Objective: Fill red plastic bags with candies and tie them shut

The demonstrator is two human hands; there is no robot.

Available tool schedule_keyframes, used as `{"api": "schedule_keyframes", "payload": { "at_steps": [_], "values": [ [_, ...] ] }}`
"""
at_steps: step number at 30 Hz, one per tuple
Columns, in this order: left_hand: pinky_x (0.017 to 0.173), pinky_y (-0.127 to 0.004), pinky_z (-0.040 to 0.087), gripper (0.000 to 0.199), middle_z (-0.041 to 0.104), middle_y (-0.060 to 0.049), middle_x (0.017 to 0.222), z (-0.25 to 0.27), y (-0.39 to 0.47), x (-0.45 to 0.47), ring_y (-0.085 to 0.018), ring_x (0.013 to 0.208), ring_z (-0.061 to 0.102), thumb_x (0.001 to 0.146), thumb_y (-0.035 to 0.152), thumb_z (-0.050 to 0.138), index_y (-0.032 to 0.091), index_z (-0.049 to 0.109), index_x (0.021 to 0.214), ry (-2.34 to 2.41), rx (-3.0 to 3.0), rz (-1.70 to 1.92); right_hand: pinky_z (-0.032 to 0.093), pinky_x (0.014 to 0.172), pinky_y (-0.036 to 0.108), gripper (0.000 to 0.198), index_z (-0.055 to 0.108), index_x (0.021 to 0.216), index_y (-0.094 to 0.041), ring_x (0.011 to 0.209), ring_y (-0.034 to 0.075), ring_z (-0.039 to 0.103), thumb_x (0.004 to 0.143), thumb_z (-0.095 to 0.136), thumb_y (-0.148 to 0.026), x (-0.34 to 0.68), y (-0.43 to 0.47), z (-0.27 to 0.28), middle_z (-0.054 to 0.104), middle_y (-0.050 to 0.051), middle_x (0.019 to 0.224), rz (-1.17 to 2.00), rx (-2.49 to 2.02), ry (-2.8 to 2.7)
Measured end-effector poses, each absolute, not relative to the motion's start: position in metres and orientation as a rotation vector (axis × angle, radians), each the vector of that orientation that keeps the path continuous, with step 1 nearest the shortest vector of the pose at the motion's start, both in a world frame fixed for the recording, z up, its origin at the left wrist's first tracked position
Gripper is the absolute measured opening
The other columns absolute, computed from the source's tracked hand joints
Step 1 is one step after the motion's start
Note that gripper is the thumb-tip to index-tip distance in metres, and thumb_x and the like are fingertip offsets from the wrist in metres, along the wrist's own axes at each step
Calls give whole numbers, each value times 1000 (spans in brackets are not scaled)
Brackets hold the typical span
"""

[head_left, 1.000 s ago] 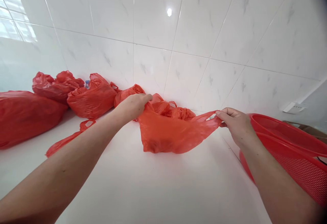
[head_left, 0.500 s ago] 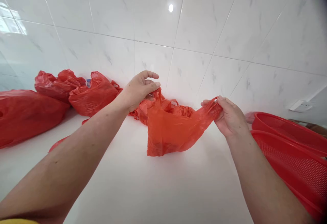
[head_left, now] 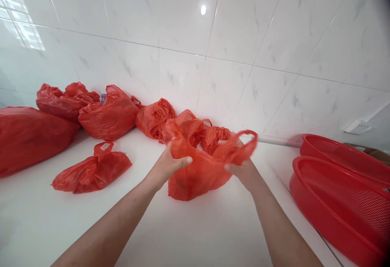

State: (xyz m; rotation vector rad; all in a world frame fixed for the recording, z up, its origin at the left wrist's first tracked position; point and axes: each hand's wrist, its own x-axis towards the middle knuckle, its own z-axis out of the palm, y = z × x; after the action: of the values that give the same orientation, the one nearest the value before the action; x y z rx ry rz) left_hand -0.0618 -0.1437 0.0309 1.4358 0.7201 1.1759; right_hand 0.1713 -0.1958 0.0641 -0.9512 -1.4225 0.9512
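Observation:
A thin red plastic bag [head_left: 198, 175] stands on the white surface in front of me, its loop handle sticking up on the right. My left hand [head_left: 166, 165] grips its left upper side, thumb in front and fingers hidden behind the film. On the opposite side, my right hand [head_left: 242, 169] holds the bag below the loop handle, partly covered by the plastic. Whether anything lies inside is hidden by the film. Just behind it sit crumpled red bags [head_left: 216, 135]. To the left lies a small red bag [head_left: 94, 171] gathered at its handle.
Along the tiled wall [head_left: 183, 68] stand several filled red bags [head_left: 109, 114], with a large one [head_left: 33, 137] at far left. Two red plastic baskets [head_left: 329, 194] with mesh sides occupy the right edge. A white socket strip [head_left: 358, 127] is by the wall.
Both hands have come lower and closer together, from the bag's stretched upper corners to its sides. The bag has sunk nearer me, and its right handle now loops free.

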Motion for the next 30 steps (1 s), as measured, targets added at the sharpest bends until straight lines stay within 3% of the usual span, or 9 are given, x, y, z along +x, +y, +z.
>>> {"api": "schedule_keyframes", "payload": {
  "at_steps": [3, 6, 8, 11, 14, 19, 21, 25, 30],
  "values": [
    [81, -38, 48, 34, 66, -10, 101, 48, -135, -33, -25, 92, 62, 71, 40, 69, 16, 64, 94, 634, 1116, 1123, 45, 91, 41, 38, 63, 107, -23, 108, 26, 55, 75, 65, -44, 160, -176, 68, 63, 7, 112, 1039, -866, -1194],
    [81, -35, 47, 23, 66, -6, 99, 54, -126, -16, -21, 90, 62, 73, 39, 67, 18, 62, 81, 474, 838, 1301, 48, 87, 36, 22, 64, 94, -24, 98, 20, 59, 81, 58, -41, 154, -157, 66, 65, 3, 99, 1157, -568, -956],
    [81, -33, 47, 21, 65, -4, 99, 51, -122, -10, -20, 91, 61, 74, 37, 66, 18, 58, 77, 335, 729, 1335, 50, 79, 29, 12, 62, 83, -25, 73, 12, 59, 82, 58, -35, 150, -150, 63, 60, -3, 71, 1208, -427, -878],
    [75, -29, 47, 19, 60, 2, 72, 44, -119, -4, -15, 76, 61, 76, 35, 65, 19, 54, 75, 248, 679, 1305, 45, 54, 22, 16, 59, 77, -24, 42, 7, 35, 85, 54, -37, 140, -147, 56, 33, -9, 46, 1184, -452, -947],
    [61, -23, 43, 23, 44, 7, 53, 34, -118, -1, -8, 53, 49, 78, 38, 61, 18, 53, 72, 397, 769, 1300, 36, 43, 22, 41, 61, 90, -22, 44, 9, 37, 87, 38, -57, 126, -153, 50, 44, -5, 53, 1090, -725, -1221],
    [54, -22, 38, 28, 48, 4, 58, 13, -113, -4, -8, 52, 44, 77, 40, 60, 17, 49, 66, 600, 997, 1273, 46, 70, 28, 44, 53, 120, -29, 92, 18, 56, 83, 50, -53, 107, -157, 43, 60, 3, 106, 910, -1059, -1499],
    [52, -21, 36, 24, 48, 5, 58, 9, -111, -6, -7, 53, 43, 70, 30, 66, 16, 49, 63, 587, 1123, 1224, 46, 78, 30, 41, 56, 116, -28, 94, 19, 57, 80, 57, -46, 104, -152, 39, 62, 2, 103, 882, -1094, -1510],
    [59, -24, 40, 11, 58, 0, 70, 11, -117, -12, -12, 64, 52, 72, 25, 62, 15, 57, 74, 625, 1439, 1137, 46, 58, 27, 32, 62, 99, -22, 70, 18, 60, 76, 59, -45, 105, -136, 25, 64, 1, 79, 974, -1170, -1251],
    [81, -28, 43, 37, 61, -5, 105, 11, -128, -11, -19, 97, 55, 72, 31, 66, 20, 58, 105, 672, 1463, 1172, 42, 54, 25, 24, 61, 83, -20, 59, 14, 52, 75, 59, -43, 111, -126, 11, 60, 0, 69, 777, -1227, -1157]
  ]
}}
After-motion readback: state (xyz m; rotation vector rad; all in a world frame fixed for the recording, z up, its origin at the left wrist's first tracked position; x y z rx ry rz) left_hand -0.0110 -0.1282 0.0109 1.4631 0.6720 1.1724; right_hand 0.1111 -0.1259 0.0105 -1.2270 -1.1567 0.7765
